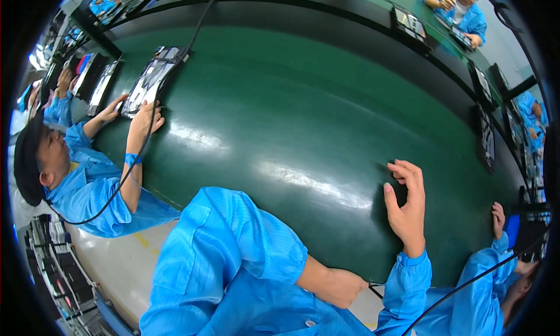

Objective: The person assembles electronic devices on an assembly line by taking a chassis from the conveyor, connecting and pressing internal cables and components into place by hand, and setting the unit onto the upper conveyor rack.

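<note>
My left hand [340,286] is closed in a fist at the near edge of the green table [280,120], low in front of my body. By its knuckles a short dark thin piece [377,289] shows; whether the fist grips it I cannot make out. My right hand [408,209] is raised over the table's near right part, with thumb and fingers curved and apart and nothing between them. Both of my arms wear blue sleeves.
On the left a co-worker [87,166] holds a flat electronic panel [153,79] on the table. Another person's hand [498,219] rests at the right edge. Dark rails border the far side, with devices [485,138] on them. A black cable [125,181] hangs at left.
</note>
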### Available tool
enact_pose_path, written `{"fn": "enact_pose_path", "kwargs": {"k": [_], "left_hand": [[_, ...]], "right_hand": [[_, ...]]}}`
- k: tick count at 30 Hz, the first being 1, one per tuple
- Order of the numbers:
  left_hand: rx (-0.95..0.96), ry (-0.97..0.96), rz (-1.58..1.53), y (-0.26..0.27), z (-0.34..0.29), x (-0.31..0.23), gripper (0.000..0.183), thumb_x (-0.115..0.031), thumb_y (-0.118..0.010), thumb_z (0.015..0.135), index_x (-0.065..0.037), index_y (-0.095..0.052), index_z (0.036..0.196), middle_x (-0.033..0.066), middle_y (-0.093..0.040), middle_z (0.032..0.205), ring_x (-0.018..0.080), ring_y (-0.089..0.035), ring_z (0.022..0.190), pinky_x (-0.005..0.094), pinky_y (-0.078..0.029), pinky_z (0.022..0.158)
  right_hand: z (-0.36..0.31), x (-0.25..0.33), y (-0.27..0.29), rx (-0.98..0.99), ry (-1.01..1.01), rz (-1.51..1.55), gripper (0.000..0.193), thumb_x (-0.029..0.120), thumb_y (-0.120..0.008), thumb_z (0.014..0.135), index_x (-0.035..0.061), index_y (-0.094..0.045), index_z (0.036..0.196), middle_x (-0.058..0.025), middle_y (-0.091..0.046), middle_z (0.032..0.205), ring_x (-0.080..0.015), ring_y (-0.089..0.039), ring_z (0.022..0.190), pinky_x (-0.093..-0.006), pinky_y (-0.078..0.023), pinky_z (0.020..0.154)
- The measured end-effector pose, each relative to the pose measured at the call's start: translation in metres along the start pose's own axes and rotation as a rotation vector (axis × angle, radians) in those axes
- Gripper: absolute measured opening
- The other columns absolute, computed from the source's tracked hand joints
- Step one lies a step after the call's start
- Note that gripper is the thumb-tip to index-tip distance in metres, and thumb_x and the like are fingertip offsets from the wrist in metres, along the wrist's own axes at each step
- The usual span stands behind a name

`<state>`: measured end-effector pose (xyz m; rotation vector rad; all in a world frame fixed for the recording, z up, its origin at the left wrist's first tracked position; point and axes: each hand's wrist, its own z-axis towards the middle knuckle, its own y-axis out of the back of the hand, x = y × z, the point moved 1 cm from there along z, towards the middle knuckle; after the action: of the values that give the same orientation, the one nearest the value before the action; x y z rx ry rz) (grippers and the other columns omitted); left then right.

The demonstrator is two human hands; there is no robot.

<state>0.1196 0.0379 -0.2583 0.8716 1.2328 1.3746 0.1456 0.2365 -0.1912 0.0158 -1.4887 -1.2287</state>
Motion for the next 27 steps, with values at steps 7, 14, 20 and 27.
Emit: {"fn": "enact_pose_path", "kwargs": {"k": [7,14,20,27], "left_hand": [[0.103,-0.097,-0.023,0.006,0.006,0.014,0.028,-0.029,-0.072,0.094,-0.009,-0.088,0.105,0.0071,-0.085,0.1,0.0264,-0.078,0.096,0.0427,-0.05,0.097],[0.065,-0.101,0.005,0.003,0.005,0.014,0.031,-0.033,-0.072,0.094,-0.008,-0.089,0.104,0.0081,-0.084,0.1,0.0276,-0.078,0.094,0.0417,-0.05,0.096],[0.118,-0.081,0.021,0.01,0.006,0.015,0.027,-0.03,-0.074,0.095,-0.011,-0.089,0.107,0.0041,-0.085,0.102,0.0248,-0.079,0.098,0.0424,-0.049,0.101],[0.108,-0.045,-0.008,0.016,0.003,0.015,0.028,-0.031,-0.073,0.095,-0.011,-0.089,0.108,0.0046,-0.085,0.104,0.0253,-0.079,0.1,0.0421,-0.048,0.102]], "right_hand": [[-0.003,-0.008,-0.003,-0.048,-0.014,0.083,0.03,0.0,-0.068,0.098,0.0004,-0.073,0.128,-0.0162,-0.065,0.138,-0.0225,-0.068,0.105,-0.0373,-0.056,0.097],[-0.001,-0.01,-0.007,-0.061,0.018,0.077,0.027,0.0,-0.067,0.1,0.0,-0.074,0.126,-0.0151,-0.066,0.137,-0.0188,-0.065,0.095,-0.0348,-0.054,0.092],[0.0,-0.012,-0.005,-0.065,0.031,0.04,0.028,0.0,-0.066,0.1,0.0025,-0.073,0.127,-0.0136,-0.067,0.136,-0.0195,-0.064,0.099,-0.0348,-0.053,0.092],[0.001,-0.009,-0.005,-0.061,0.036,0.05,0.029,-0.001,-0.066,0.1,0.0025,-0.073,0.128,-0.0136,-0.066,0.139,-0.0189,-0.064,0.099,-0.0345,-0.052,0.093]]}}
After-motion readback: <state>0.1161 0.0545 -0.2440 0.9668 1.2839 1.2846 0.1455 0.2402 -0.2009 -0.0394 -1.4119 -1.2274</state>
